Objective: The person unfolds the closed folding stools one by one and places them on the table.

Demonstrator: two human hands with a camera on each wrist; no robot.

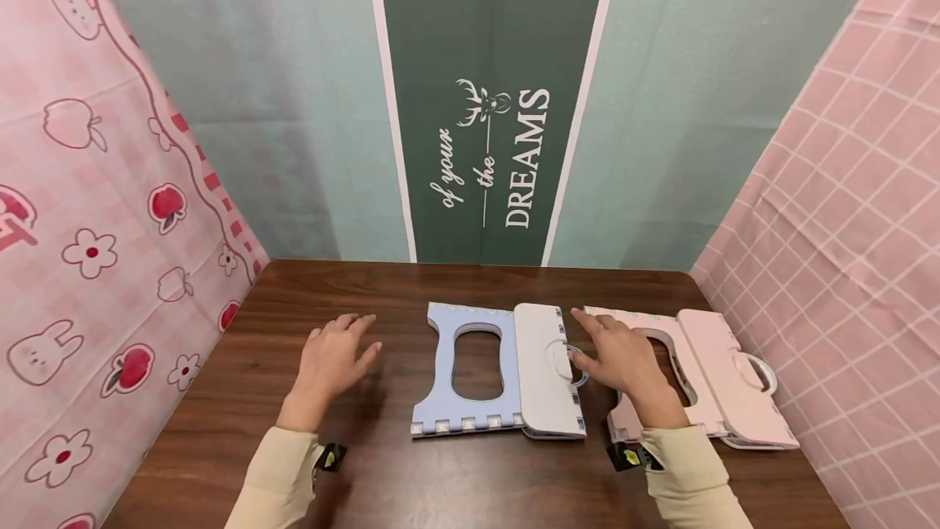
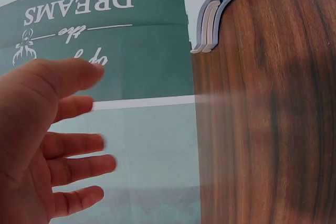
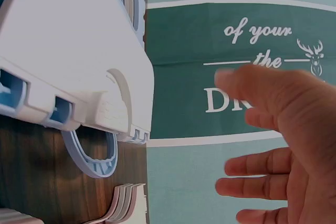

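A blue and white folding stool [image 1: 470, 412] lies folded flat on the brown table, its white panel and ring-shaped blue handle [image 3: 90, 163] toward the right. Beyond it on the right is a pink folding stool [image 1: 734, 374], also folded flat, with a white ring handle. My left hand [image 1: 332, 359] hovers left of the blue stool, fingers apart and holding nothing. Over the gap between the two stools is my right hand [image 1: 622, 353], fingers extended, nearest the blue handle and the pink stool's left part, which it partly hides. In the right wrist view this hand [image 3: 283, 124] holds nothing.
The brown wooden table [image 1: 294, 292] ends at a green curtain [image 1: 485, 15] with white lettering. A pink fruit-and-rabbit print cloth [image 1: 95, 186] hangs on the left, and a pink checked cloth [image 1: 837, 211] on the right. Both wrists wear dark straps.
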